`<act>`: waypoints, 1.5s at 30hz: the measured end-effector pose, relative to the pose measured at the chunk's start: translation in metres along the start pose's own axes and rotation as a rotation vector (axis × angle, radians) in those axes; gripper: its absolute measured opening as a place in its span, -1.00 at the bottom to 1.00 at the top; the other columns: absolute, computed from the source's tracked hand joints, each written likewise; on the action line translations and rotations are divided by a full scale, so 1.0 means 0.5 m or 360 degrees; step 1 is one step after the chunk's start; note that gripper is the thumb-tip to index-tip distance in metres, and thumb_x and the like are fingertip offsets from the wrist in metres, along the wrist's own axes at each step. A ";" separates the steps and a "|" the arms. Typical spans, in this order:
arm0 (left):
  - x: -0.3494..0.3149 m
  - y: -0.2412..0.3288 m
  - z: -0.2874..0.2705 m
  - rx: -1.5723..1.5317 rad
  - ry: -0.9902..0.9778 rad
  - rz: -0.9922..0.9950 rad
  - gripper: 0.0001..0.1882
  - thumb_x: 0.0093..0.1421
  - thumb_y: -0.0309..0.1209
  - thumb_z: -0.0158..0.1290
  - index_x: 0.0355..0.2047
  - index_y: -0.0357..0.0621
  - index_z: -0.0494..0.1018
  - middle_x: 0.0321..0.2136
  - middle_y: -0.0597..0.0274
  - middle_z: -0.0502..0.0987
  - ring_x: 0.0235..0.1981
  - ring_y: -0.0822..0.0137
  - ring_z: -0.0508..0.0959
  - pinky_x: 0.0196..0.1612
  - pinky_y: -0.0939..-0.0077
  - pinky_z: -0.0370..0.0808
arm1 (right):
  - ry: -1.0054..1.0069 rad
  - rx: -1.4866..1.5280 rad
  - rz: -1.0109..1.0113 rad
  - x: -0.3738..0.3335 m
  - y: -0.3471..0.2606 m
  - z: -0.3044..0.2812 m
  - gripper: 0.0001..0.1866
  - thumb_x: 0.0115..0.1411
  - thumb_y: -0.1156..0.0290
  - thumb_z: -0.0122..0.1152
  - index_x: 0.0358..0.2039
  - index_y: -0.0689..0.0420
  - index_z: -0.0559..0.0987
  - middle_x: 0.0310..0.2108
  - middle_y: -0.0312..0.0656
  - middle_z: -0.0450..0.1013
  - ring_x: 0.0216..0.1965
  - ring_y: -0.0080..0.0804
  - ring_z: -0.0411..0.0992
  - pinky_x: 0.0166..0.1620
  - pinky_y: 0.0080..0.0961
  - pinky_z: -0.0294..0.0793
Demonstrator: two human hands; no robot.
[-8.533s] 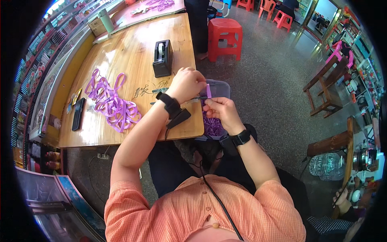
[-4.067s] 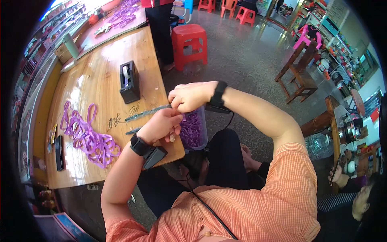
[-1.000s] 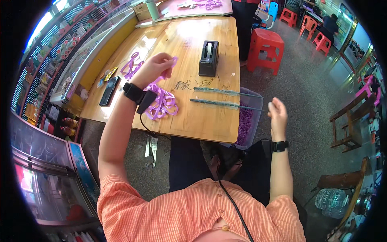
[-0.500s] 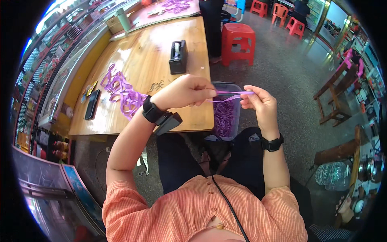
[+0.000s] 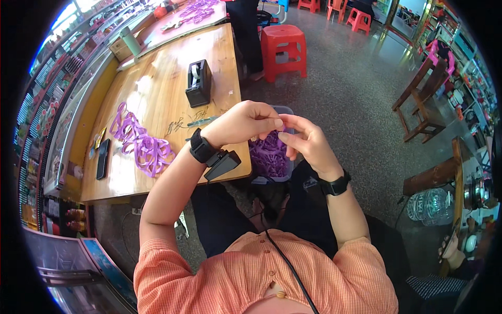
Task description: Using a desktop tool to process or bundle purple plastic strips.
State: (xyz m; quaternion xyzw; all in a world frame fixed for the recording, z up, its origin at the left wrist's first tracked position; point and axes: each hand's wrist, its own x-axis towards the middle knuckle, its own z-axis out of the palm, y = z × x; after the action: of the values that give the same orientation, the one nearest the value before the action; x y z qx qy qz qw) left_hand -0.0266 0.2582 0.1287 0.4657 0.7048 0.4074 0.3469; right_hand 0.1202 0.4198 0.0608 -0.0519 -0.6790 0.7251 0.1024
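My left hand and my right hand meet fingertip to fingertip above a clear plastic bin filled with purple ribbon pieces. Both pinch a small purple ribbon piece, mostly hidden by my fingers. A pile of looped purple ribbons lies on the wooden table to the left of my left hand. A black wristband with a small device sits on my left wrist, a black watch on my right.
A black tape dispenser stands on the table, a dark phone lies near its left edge. A red stool and a standing person are beyond the table. Wooden chairs stand at right.
Half a second ago my hands held a purple strip stretched between them; now they have come together, with the strip pinched small between the fingertips over the bin.
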 end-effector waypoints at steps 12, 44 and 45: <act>0.055 0.004 0.019 0.0166 0.0144 0.0477 -0.79 0.36 -0.37 0.11 -0.10 -0.23 0.60 -0.47 0.45 0.52 -0.50 0.65 0.41 -0.45 0.68 0.37 | 0.0044 0.0162 -0.0132 -0.001 -0.012 -0.089 -0.64 0.28 0.49 0.11 0.07 0.34 0.52 -0.27 -0.13 0.58 -0.33 -0.46 0.57 -0.22 -0.52 0.60; 0.022 -0.079 0.006 0.0420 0.0199 0.0364 -0.83 0.21 -0.38 0.15 -0.28 -0.21 0.62 -0.42 -0.02 0.63 -0.36 0.02 0.65 -0.23 0.28 0.56 | -0.0120 -0.1595 -0.1241 0.256 0.086 -0.095 -0.72 0.22 0.49 0.20 -0.07 0.02 0.68 -0.09 -0.18 0.60 -0.06 -0.26 0.53 0.01 -0.35 0.53; 0.026 -0.086 -0.006 0.0417 0.0199 0.0368 -0.83 0.21 -0.38 0.15 -0.28 -0.21 0.62 -0.42 -0.02 0.63 -0.36 0.02 0.65 -0.23 0.28 0.56 | -0.0121 -0.1600 -0.1240 0.265 0.094 -0.099 -0.72 0.22 0.49 0.20 -0.07 0.02 0.68 -0.09 -0.18 0.60 -0.06 -0.26 0.53 0.01 -0.35 0.53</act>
State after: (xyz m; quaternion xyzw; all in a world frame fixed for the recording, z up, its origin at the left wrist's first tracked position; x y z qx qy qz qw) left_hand -0.0496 0.2598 0.0899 0.5586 0.7138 0.3775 0.1896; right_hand -0.0021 0.4944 0.0186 0.1828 -0.9087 0.2289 0.2976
